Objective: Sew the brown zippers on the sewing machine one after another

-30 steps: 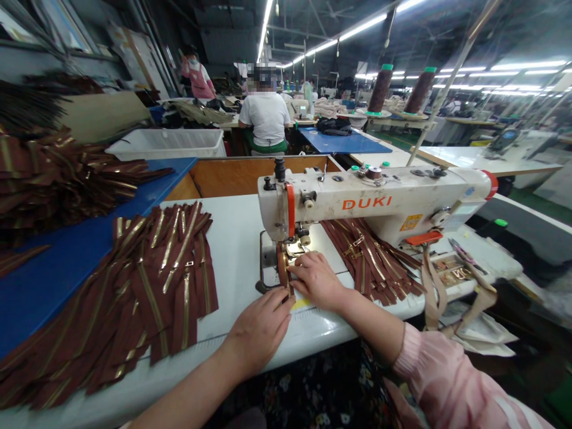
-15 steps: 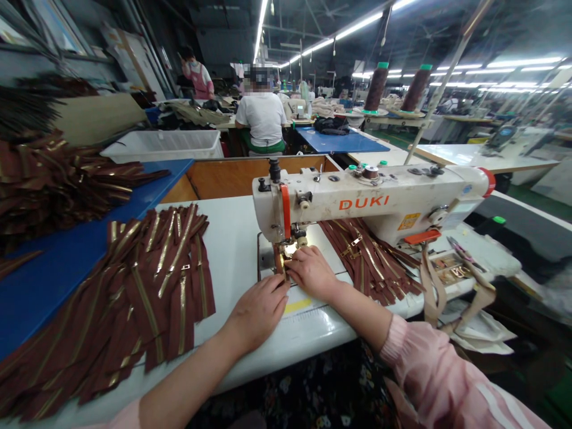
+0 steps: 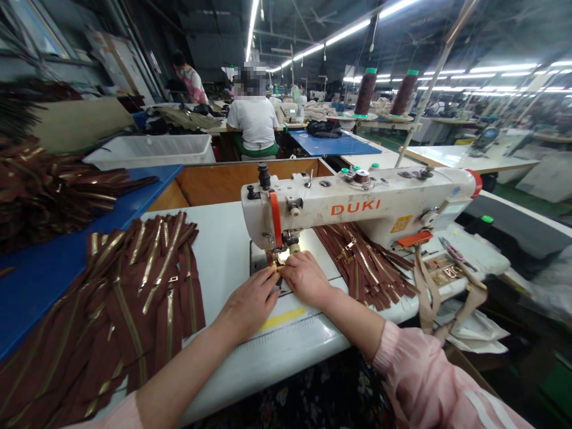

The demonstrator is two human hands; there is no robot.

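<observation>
Under the head of a white sewing machine (image 3: 357, 196), a short bit of a brown zipper (image 3: 270, 256) shows by the lit presser foot. My left hand (image 3: 250, 298) pinches its near end, fingertips together. Right beside it, my right hand (image 3: 306, 279) has bent fingers closed on the same end, close to the needle area. Most of this zipper is hidden by my fingers. To the left lies a spread pile of brown zippers (image 3: 147, 298) with gold teeth. Behind my right hand, another bunch of zippers (image 3: 364, 268) lies under the machine arm.
A blue table (image 3: 165, 185) with a heap of zippers (image 3: 53, 190) stands on the left. A parts tray (image 3: 442, 271) and scissors (image 3: 451, 247) sit at right, near hanging beige straps (image 3: 424, 292). A white bin (image 3: 152, 149) and a seated person (image 3: 253, 122) are beyond.
My view has shifted slightly, so the scene sits further left. Both hands have drawn closer to the presser foot, and less of the held zipper shows. A person in the background has turned and bent.
</observation>
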